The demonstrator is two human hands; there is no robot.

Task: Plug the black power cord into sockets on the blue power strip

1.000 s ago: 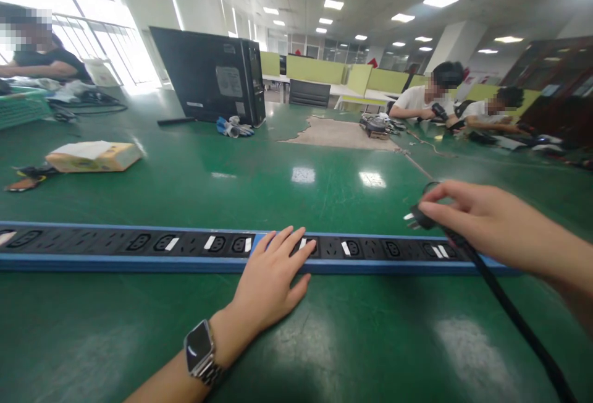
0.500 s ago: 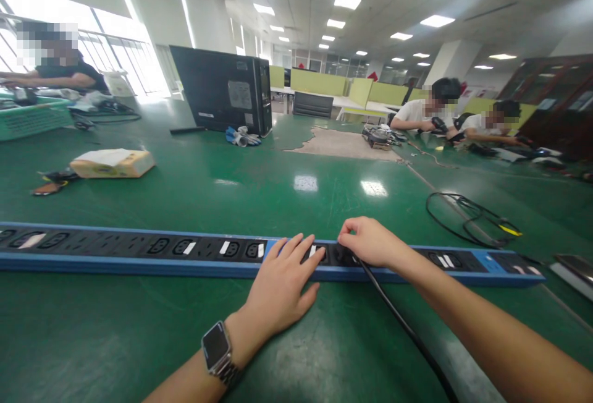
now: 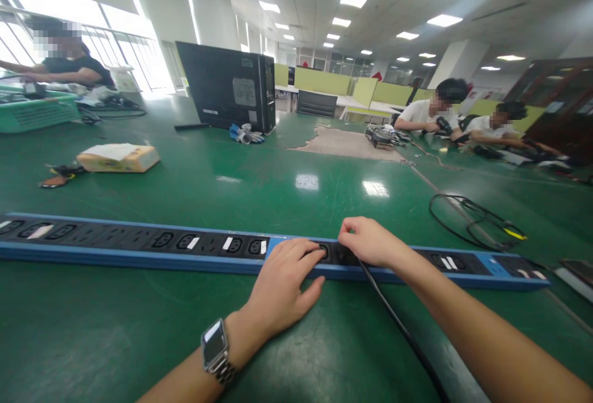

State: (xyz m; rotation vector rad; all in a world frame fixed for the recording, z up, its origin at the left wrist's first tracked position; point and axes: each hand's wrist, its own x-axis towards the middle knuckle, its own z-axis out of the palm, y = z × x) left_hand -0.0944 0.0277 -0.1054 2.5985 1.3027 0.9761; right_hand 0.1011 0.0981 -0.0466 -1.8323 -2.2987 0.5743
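A long blue power strip (image 3: 152,260) with black sockets lies across the table in front of me. My left hand (image 3: 290,273), with a watch (image 3: 214,347) on its wrist, rests on the strip's middle. Its fingers lie over the sockets and the thumb stands apart, holding nothing. Just to the right, my right hand (image 3: 368,241) is closed on a black plug at a socket; the hand covers most of the plug. The plug's black power cord (image 3: 393,319) runs from under this hand toward the lower right.
Beyond the strip are a tissue pack (image 3: 118,159), a black computer case (image 3: 227,88), gloves (image 3: 246,134) and a coiled black cable (image 3: 472,224). A green basket (image 3: 41,111) stands at the left. Several people sit around the table's far sides. A dark flat object (image 3: 579,273) lies at the right edge.
My left hand's fingers have curled and drawn closer together on the strip. My right hand keeps its grip at the same socket. The view has shifted slightly.
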